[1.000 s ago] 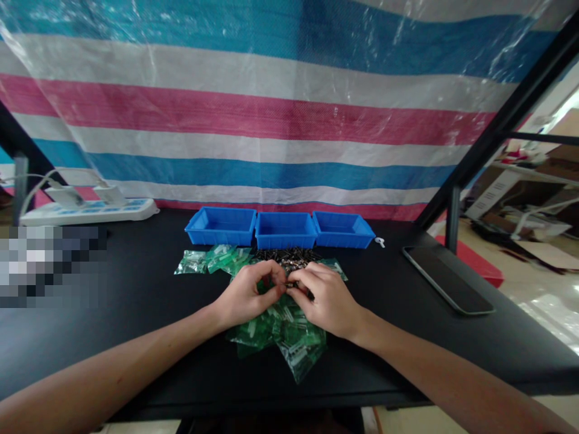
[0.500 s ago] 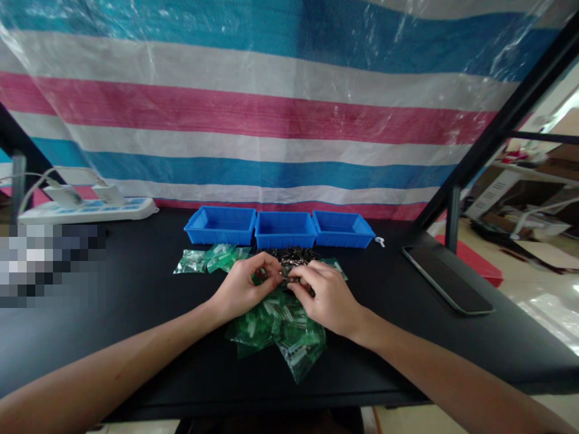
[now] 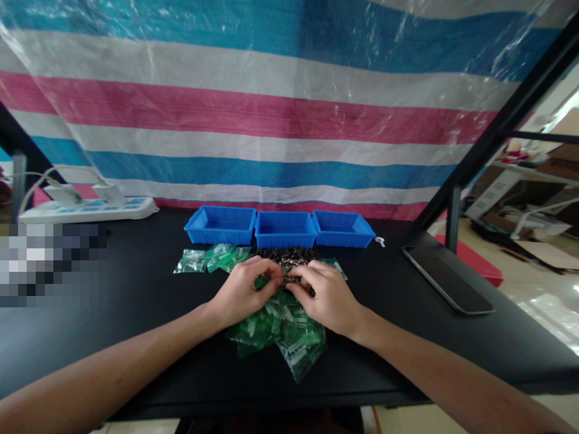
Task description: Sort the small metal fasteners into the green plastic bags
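In left hand (image 3: 244,288) and right hand (image 3: 332,296): narrow thumb-and-finger pinch, fingertips almost meeting. Held between both sets of fingertips: one small metal piece (image 3: 292,279), slender, dull bronze in tone, lying roughly level; exact profile partly hidden by the fingers. Located above the middle of the worktop (image 3: 149,283), matt black and smooth, straight along the near edge.

Directly beyond the hands: loose heap of metal pieces (image 3: 296,254), thin and dark, glinting in places, jumbled in all directions. Below and nearer: overlapping clear packets (image 3: 283,325), glossy, crinkled film with a green tint, pale narrow strips visible inside, one pointed corner toward the near edge. To the left of the heap: further packets of the same film, laid flat.

Behind the heap, in a row: three blue bins (image 3: 286,241), rectangular, moulded plastic, open-topped, with sloping walls. At far right: flat dark phone (image 3: 446,280) with rounded corners. At far left: white power strip (image 3: 138,210). As backdrop: woven plastic sheet (image 3: 271,114), striped, wrinkled and shiny.
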`<state>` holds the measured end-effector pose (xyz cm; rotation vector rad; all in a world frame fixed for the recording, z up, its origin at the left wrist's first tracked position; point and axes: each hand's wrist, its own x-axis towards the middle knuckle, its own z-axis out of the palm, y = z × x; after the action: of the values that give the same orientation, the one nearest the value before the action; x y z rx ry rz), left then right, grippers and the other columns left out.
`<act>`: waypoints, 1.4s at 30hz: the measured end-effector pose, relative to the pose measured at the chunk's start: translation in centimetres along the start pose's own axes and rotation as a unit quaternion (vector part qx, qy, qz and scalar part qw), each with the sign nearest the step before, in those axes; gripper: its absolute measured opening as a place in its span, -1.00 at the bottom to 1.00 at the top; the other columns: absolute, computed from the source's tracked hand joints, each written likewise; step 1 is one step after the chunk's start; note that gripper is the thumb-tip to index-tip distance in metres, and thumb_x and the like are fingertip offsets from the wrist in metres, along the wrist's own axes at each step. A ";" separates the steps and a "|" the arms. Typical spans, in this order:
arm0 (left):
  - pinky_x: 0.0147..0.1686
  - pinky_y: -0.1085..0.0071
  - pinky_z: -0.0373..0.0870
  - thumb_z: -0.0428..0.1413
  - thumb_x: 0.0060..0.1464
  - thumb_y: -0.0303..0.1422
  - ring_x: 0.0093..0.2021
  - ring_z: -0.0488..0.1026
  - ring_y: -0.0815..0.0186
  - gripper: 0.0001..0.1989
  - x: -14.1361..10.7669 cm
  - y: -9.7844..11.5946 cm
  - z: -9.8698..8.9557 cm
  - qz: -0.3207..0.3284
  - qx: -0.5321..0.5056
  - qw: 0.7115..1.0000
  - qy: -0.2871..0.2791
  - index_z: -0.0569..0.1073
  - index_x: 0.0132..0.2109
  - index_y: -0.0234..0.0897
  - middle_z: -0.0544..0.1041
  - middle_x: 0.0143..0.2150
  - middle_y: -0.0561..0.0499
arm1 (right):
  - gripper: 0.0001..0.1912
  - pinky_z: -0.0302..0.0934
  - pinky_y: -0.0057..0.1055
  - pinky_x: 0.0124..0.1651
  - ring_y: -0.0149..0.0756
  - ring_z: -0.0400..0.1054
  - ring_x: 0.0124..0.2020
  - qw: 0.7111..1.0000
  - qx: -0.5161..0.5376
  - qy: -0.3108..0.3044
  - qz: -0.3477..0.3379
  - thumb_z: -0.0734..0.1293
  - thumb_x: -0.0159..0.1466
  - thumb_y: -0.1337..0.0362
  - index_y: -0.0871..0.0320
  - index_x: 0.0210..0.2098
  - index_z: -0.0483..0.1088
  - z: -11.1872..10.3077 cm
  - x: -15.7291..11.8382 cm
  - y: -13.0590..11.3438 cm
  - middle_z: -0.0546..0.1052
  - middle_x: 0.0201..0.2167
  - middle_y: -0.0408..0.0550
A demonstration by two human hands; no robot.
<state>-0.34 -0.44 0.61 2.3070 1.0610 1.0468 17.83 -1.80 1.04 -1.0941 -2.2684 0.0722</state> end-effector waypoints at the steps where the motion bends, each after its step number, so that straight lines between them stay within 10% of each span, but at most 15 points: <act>1: -0.36 0.50 0.28 0.02 0.01 -0.49 -0.38 0.35 0.38 -0.93 0.0 0.0 0.0 0.000 0.000 1.000 0.000 0.39 -0.37 -0.30 0.43 -0.43 0.06 | -0.89 0.13 -0.46 -0.36 -0.37 0.27 -0.47 1.000 0.001 0.001 0.001 0.27 0.17 0.31 0.20 -0.31 0.38 0.0 0.0 0.0 0.37 -0.53 -0.10; 42: -0.33 0.49 0.27 0.02 0.04 -0.49 -0.35 0.34 0.37 -0.92 0.1 -0.1 0.1 0.021 0.035 0.999 -0.015 0.39 -0.35 -0.29 0.44 -0.42 0.05 | -0.97 0.05 -0.46 -0.38 -0.37 0.22 -0.49 1.000 0.021 -0.001 0.005 0.22 0.14 0.34 0.18 -0.41 0.28 -0.1 0.0 -0.2 0.31 -0.61 -0.16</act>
<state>-0.30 -0.34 0.54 2.4026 1.0563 1.0029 17.75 -1.96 1.17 -1.0830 -2.2538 0.1250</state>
